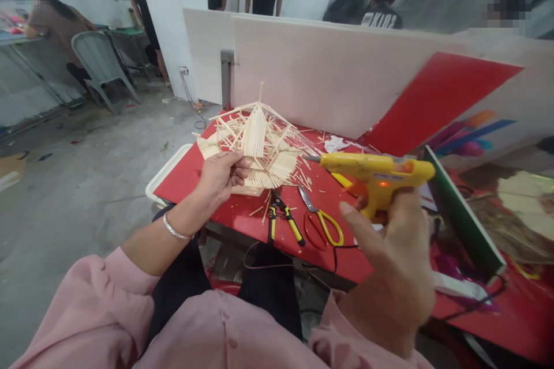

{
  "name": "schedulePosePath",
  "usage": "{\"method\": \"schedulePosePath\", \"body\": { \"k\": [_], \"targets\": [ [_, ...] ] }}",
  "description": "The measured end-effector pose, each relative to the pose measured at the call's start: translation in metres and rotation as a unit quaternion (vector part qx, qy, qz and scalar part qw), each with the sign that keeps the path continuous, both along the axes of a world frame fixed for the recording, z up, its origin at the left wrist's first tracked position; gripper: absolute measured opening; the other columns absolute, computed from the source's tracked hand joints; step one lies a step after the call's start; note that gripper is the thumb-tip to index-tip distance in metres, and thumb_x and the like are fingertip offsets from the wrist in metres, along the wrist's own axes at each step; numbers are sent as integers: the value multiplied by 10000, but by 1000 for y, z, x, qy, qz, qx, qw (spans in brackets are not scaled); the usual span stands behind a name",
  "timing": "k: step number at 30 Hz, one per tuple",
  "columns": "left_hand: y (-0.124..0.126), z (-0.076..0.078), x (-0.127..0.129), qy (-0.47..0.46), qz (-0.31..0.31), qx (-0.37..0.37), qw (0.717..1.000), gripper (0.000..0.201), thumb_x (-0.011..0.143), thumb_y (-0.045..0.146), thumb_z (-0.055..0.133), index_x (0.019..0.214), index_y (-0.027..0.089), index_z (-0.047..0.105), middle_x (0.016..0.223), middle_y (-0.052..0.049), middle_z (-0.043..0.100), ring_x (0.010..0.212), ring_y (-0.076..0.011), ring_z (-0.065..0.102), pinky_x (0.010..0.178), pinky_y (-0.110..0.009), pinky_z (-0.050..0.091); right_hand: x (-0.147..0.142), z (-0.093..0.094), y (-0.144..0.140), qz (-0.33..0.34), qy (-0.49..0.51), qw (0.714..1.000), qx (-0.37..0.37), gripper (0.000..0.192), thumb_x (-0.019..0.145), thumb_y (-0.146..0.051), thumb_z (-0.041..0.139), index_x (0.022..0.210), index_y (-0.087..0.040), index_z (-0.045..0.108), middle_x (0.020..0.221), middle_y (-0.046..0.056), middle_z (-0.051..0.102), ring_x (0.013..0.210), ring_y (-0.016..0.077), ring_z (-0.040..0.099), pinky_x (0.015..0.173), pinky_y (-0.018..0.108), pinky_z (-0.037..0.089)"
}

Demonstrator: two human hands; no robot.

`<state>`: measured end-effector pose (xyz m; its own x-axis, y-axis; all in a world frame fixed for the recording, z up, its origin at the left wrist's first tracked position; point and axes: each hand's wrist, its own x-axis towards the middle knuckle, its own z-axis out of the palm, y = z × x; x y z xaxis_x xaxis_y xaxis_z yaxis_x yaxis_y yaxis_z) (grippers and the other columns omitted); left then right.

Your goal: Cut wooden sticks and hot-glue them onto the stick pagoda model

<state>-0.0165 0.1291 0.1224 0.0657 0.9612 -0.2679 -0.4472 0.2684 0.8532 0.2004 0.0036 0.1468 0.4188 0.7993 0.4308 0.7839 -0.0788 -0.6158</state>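
A model building of thin wooden sticks (pixel 255 132) stands on the red tabletop, with a pointed roof and a stick rising from its peak. My left hand (pixel 223 176) is at its near left side, thumb and fingers pinched together at the roof's lower edge; whatever they hold is too small to make out. My right hand (pixel 393 253) grips a yellow glue gun (pixel 376 170) by its handle. Its nozzle points left toward the model, and an orange light glows on its body. Below the model lie black-and-yellow pliers (pixel 283 219) and scissors (pixel 322 222) with red and yellow handles.
Loose sticks (pixel 303 179) are scattered right of the model on the red tabletop (pixel 179 179). A green-and-white board (pixel 465 213) stands at the right. White panels (pixel 311 75) rise behind the table. A plastic chair (pixel 97 60) and several people are farther back.
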Motion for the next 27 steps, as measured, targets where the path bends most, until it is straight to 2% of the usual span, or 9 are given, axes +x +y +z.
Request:
{"method": "schedulePosePath", "body": {
  "k": [2,6,8,11,17,22,27],
  "targets": [
    [2,1,-1,2,-6,-14,1000,133,789,137,626,658,121,613,548,-23,649,374,-67,525,336,-154,374,-8,4,17,31,-17,999,16,449,745,-544,594,1046,-231,481,760,8,558,602,177,533,582,339,445],
    [4,5,-1,0,-24,-39,999,177,821,128,586,647,121,619,553,-42,661,386,-68,526,344,-159,387,-25,9,52,-39,-112,993,29,636,714,-675,629,1107,-195,490,801,43,597,693,222,571,646,376,441],
    [5,7,-2,1,-30,-48,998,179,827,127,584,654,114,629,555,-51,663,388,-69,527,345,-161,393,-32,9,66,-54,-144,988,33,668,727,-681,613,1152,-185,474,858,75,616,777,260,597,677,394,442],
    [5,8,-4,4,-41,-54,998,180,838,148,595,668,110,642,531,-51,650,389,-70,526,351,-158,406,-39,6,83,-47,-177,982,44,630,770,-644,583,1171,-173,469,897,105,619,835,283,603,679,389,434],
    [3,11,-7,5,-49,-52,997,217,844,142,580,635,116,635,530,-52,645,386,-71,526,355,-158,409,-45,0,101,-33,-216,971,94,541,825,-607,533,1155,-182,478,934,111,612,824,264,590,676,363,423],
    [3,14,-6,7,-54,-52,997,248,853,135,571,616,101,634,532,-57,640,379,-67,524,358,-153,409,-50,-1,112,-30,-233,967,99,547,854,-582,509,1216,-174,461,977,122,602,865,270,587,685,349,424],
    [4,13,-5,13,-42,-65,997,229,838,134,595,614,107,634,534,-61,645,377,-73,525,362,-162,413,-54,0,117,-10,-232,968,96,495,890,-549,462,1200,-163,475,962,116,591,863,253,577,672,328,420]
  ]
}}
